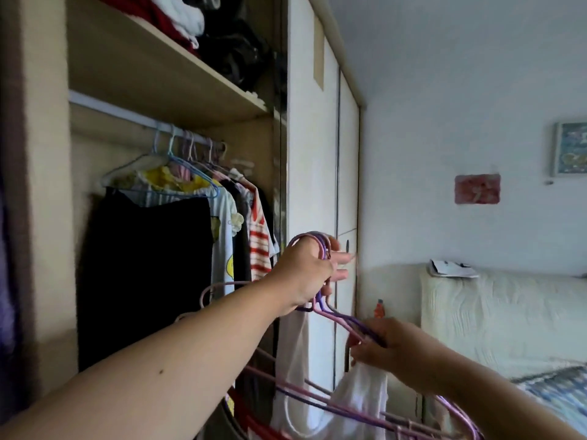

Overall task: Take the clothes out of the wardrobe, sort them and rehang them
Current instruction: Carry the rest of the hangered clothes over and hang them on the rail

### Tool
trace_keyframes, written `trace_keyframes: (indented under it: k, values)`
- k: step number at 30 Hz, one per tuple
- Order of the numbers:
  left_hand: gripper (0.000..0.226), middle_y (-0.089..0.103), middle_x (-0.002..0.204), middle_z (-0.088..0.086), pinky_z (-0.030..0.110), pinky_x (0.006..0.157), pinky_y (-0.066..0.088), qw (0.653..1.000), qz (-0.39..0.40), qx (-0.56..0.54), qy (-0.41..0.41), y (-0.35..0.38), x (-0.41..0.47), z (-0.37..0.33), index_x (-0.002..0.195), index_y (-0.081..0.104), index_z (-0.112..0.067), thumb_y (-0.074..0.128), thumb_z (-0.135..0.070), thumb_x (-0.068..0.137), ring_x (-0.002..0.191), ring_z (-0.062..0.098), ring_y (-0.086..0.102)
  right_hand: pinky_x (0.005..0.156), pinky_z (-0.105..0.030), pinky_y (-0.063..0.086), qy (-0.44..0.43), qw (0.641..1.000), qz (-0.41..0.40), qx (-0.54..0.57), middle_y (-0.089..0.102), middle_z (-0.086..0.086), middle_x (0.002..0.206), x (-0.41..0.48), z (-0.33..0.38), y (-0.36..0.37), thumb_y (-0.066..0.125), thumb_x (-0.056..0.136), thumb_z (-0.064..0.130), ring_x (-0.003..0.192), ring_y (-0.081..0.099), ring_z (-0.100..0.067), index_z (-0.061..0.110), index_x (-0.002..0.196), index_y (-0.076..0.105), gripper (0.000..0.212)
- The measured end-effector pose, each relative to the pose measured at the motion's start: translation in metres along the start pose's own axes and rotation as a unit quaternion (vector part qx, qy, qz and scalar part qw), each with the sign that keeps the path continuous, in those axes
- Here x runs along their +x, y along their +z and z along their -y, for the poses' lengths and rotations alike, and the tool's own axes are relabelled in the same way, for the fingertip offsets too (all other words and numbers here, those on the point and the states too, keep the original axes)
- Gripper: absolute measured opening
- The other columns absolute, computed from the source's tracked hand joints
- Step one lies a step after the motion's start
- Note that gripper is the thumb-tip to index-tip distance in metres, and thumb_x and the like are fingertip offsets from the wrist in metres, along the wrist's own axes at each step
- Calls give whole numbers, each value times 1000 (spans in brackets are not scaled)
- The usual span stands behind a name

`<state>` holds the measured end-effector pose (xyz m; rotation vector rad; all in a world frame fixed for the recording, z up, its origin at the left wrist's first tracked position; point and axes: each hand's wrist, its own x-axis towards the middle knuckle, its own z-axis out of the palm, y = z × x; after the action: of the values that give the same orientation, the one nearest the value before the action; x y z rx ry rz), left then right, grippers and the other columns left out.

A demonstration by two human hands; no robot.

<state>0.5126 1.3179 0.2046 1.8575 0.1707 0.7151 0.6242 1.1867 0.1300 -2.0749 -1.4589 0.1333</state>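
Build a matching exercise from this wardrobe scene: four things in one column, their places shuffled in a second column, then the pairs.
Things
1. striped shirt
2. purple hangers
3. folded clothes
4. white garment

Places
A. on the top shelf
B. gripped by the right hand
C. hooks held in the left hand
D. hanging on the rail

Pairs: 1-D, 2-C, 3-A, 4-B
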Motion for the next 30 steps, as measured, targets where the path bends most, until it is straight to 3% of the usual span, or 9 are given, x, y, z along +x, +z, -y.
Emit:
trace_keyframes:
  k: [4, 8, 11, 13, 18, 21, 23, 26, 30]
  values:
    - [22, 68, 104, 1, 22, 48, 40, 999, -48, -6, -8, -41, 32, 0, 92, 46, -18, 38, 3, 96, 95, 21, 69, 54, -17, 41, -64, 994, -33, -77, 62, 7, 72, 58, 13, -5, 56, 86, 41, 59, 52, 2, 33, 79, 60, 11]
    - [13, 69, 101, 6, 23, 45, 44, 992, -123, 35, 20, -80, 64, -5, 100, 52, -14, 46, -3, 96, 86, 18, 71, 50, -14, 38, -153, 987, -41, -22, 60, 14, 69, 118, 30, -12, 59, 83, 42, 55, 50, 3, 32, 79, 62, 11]
    - [9, 69, 101, 19, 42, 68, 58, 963, -219, 152, 48, -107, 86, -8, 92, 58, -18, 55, -9, 92, 89, 34, 69, 47, -16, 34, -223, 974, -49, 5, 52, 11, 59, 162, 45, -22, 64, 82, 38, 49, 44, -2, 28, 72, 61, 15]
    - [11, 71, 94, 19, 50, 80, 55, 930, -293, 209, 69, -119, 101, -14, 83, 58, -22, 59, -13, 90, 86, 36, 68, 46, -16, 33, -256, 965, -48, 34, 51, 9, 54, 191, 50, -29, 67, 82, 36, 47, 43, -3, 23, 68, 62, 19]
    - [11, 73, 82, 4, 45, 80, 56, 870, -412, 247, 112, -152, 138, -27, 80, 62, -22, 67, -13, 82, 79, 24, 70, 40, -14, 33, -300, 946, -48, 116, 52, 8, 49, 255, 75, -45, 70, 79, 29, 39, 43, -3, 16, 75, 69, 14]
    - [19, 71, 80, -4, 30, 74, 57, 831, -458, 287, 129, -181, 156, -41, 78, 60, -25, 68, -9, 80, 78, 19, 68, 44, -19, 36, -327, 931, -42, 158, 52, 5, 51, 293, 106, -55, 74, 75, 22, 39, 41, -2, 13, 75, 71, 10]
    - [21, 67, 73, -7, 24, 62, 55, 814, -478, 304, 130, -201, 163, -51, 76, 58, -25, 67, -6, 81, 70, 15, 66, 46, -21, 36, -347, 922, -33, 171, 53, 4, 53, 316, 126, -59, 75, 74, 19, 41, 42, -5, 14, 72, 71, 7]
    - [23, 69, 75, -1, 29, 69, 56, 808, -478, 318, 133, -237, 171, -64, 79, 59, -23, 66, -1, 81, 73, 18, 68, 44, -19, 36, -363, 908, -15, 209, 54, -2, 57, 345, 153, -62, 76, 73, 14, 43, 42, -8, 15, 68, 69, 8]
    - [18, 68, 73, -6, 16, 53, 50, 784, -489, 356, 145, -280, 184, -73, 86, 63, -23, 67, -5, 82, 61, 2, 64, 43, -20, 38, -376, 896, 1, 238, 57, -3, 60, 385, 186, -58, 76, 72, 10, 46, 45, -9, 9, 77, 72, 6]
